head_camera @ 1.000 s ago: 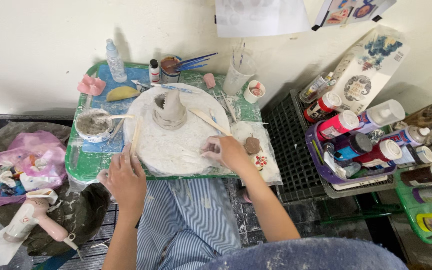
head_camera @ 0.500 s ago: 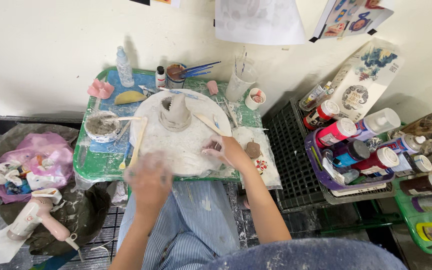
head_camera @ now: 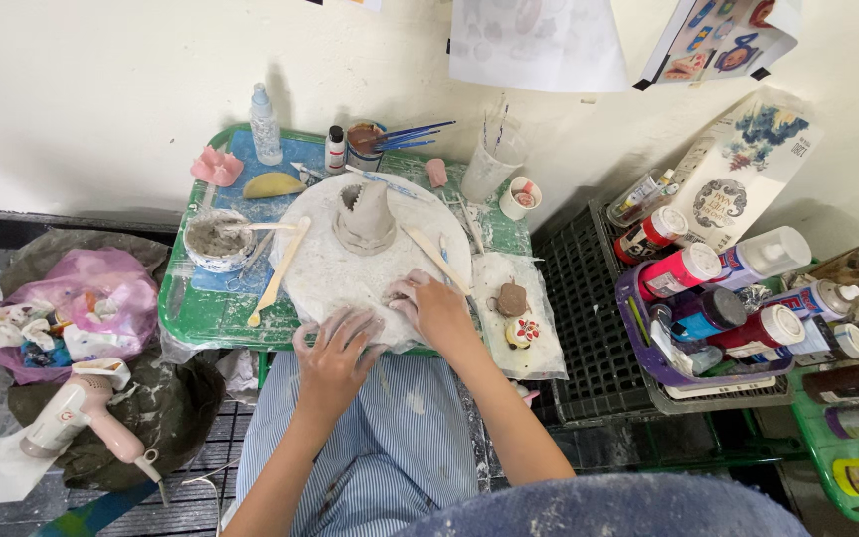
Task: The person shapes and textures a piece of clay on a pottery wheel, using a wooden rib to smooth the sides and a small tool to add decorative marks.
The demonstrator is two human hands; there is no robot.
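Both hands down at the near edge of the round white work board (head_camera: 350,273), which sits on a green table (head_camera: 186,318).

Left hand (head_camera: 335,348): palm down, fingers spread and slightly curled over the board's near rim, clay-smeared. Can't tell if anything is under it.

Right hand (head_camera: 439,308): just beside the left, fingers bent inward over a small pale lump of clay (head_camera: 402,295) on the board. Closed loosely around it; grip itself is partly hidden by the knuckles.

Forearms come up from the lap, over a striped blue apron (head_camera: 390,447).

On the board past the hands: grey clay tower (head_camera: 363,214) with a notched top, upright, well apart from the hands. Wooden modelling stick (head_camera: 434,259) lies diagonal just beyond the right hand. Longer wooden tool (head_camera: 278,270) lies off the board's left edge.

Left of board: bowl of grey slip (head_camera: 218,239). Back row: spray bottle (head_camera: 264,124), small paint bottle (head_camera: 335,149), cup with blue brushes (head_camera: 365,149), clear plastic cup (head_camera: 494,159).

Right of the hand: small brown clay piece (head_camera: 512,298) and a painted round piece (head_camera: 522,331) on plastic sheet.

Far right: purple basket of paint bottles (head_camera: 718,308). Floor left: pink hair dryer (head_camera: 77,413), pink bag (head_camera: 101,298).
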